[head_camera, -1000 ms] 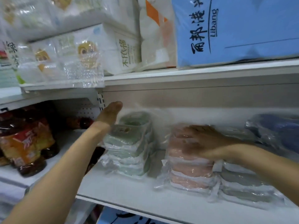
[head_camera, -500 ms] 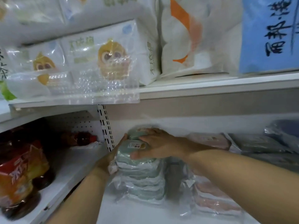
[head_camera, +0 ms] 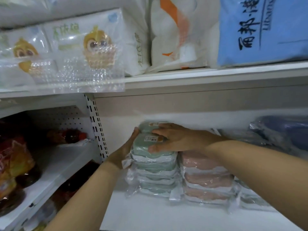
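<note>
Near shelf's [head_camera: 150, 212] left edge: stack of green packs [head_camera: 153, 165] under right hand's [head_camera: 180, 139] flat, spread fingers [head_camera: 162, 126], left hand's [head_camera: 124, 152] straight fingers pressing its side.

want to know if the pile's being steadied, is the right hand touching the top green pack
Touching. The head view shows the right hand lying flat on the top green pack, fingers across its label with no gap.

White metal shelving [head_camera: 200, 80] — pegboard back panel [head_camera: 63, 119], slotted upright [head_camera: 97, 127] — under soft light.
</note>
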The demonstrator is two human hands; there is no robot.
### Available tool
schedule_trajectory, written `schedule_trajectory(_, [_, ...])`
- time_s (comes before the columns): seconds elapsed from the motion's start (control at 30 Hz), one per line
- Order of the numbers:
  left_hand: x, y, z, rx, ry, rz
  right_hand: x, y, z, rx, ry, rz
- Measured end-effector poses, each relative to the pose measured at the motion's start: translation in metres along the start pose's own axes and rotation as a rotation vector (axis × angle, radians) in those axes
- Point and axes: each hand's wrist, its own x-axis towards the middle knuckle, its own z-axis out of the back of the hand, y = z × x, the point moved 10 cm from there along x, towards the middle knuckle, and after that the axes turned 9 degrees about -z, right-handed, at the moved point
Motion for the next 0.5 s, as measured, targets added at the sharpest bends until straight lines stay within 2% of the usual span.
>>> schedule_trajectory(0.1, [-0.02,-0.025,0.04,0.256,-0.316,-0.014,0.004,-0.012,-0.002,0.061,-0.024,-0.024])
schedule_trajectory(0.17, [-0.039,-0.065,0.04,0.405,-0.467,-0.24,0.006,-0.017,-0.004,0.1,-0.03,-0.051])
schedule_trajectory(0.23, [-0.054,-0.091,-0.006,0.64,-0.278,-0.473,0.002,-0.009,0.0,0.132,-0.065,-0.009])
schedule_trajectory(0.3, [-0.057,-0.084,-0.045,0.897,-0.043,-0.577,-0.009,-0.011,0.01,0.123,-0.112,0.009])
schedule_trajectory(0.33, [-0.054,-0.077,-0.051,1.043,0.011,-0.593,-0.02,-0.019,0.015,0.103,-0.136,-0.007])
schedule_trajectory(0.4, [-0.044,-0.073,-0.052,1.255,0.019,-0.634,-0.051,-0.047,0.021,0.061,-0.173,-0.05])
schedule_trajectory(0.5, [-0.033,-0.074,-0.054,1.287,0.002,-0.633,-0.101,-0.09,-0.005,-0.099,-0.094,-0.146])
